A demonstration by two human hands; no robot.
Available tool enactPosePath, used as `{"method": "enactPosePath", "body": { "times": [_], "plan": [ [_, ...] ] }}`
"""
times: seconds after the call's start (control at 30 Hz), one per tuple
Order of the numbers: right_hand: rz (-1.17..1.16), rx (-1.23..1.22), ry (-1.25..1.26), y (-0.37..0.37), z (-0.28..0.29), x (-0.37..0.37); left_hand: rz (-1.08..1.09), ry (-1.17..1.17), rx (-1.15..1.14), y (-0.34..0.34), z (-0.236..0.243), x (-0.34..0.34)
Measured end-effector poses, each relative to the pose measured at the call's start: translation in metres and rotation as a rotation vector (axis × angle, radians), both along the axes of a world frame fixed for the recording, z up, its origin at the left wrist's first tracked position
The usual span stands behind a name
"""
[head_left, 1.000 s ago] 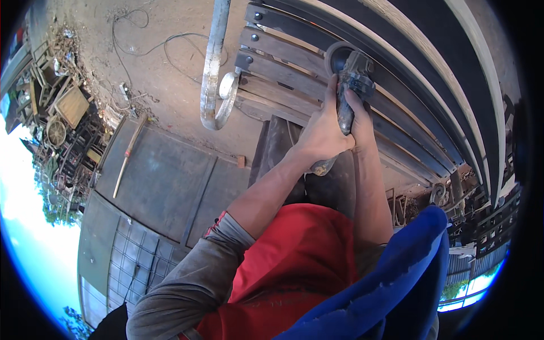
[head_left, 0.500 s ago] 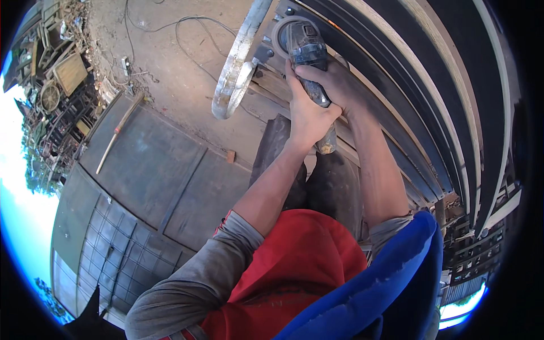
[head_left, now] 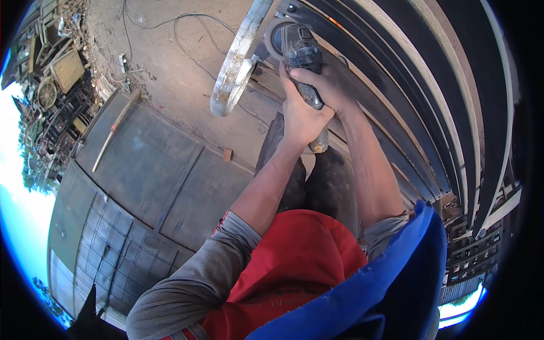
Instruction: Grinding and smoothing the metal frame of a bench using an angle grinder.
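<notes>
An angle grinder (head_left: 304, 54) with a dark, worn body is gripped by both my hands, its round disc (head_left: 276, 38) at the far end. My left hand (head_left: 303, 116) wraps the lower part of the body, the thumb side pointing up along it. Just to the right and slightly farther up, my right hand (head_left: 328, 85) is closed round the body from the other side. The disc is beside the end of dark metal bars (head_left: 351, 54), close to a bolt; whether it touches metal I cannot tell. A curved pale metal pipe (head_left: 235, 68) stands left of the grinder.
Long parallel metal slats (head_left: 442, 85) curve down the right side. A large grey metal sheet (head_left: 153, 147) lies at left, with a wooden-handled stick (head_left: 113, 130) on it. A cable (head_left: 198, 22) trails over the dirt ground. Scrap (head_left: 51, 73) is heaped at far left.
The grinder and both hands have shifted slightly to the left, the disc staying near the bar ends. The grip looks the same. The blue cloth edge at lower right has moved a little.
</notes>
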State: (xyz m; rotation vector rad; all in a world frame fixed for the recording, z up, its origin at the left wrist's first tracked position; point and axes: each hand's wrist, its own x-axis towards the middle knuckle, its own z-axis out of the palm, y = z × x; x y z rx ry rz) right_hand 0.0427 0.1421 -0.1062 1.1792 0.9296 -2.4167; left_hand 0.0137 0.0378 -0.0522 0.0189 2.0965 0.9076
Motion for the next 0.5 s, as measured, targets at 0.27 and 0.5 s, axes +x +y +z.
{"method": "enactPosePath", "body": {
  "times": [0.27, 0.5],
  "plan": [
    [-0.216, -0.023, -0.088, -0.012, -0.01, 0.02, -0.173, -0.015, 0.007, -0.002, -0.006, -0.001],
    [-0.127, -0.004, -0.01, -0.017, -0.031, 0.001, -0.152, 0.063, -0.037, -0.003, -0.008, -0.014]
  ]
}}
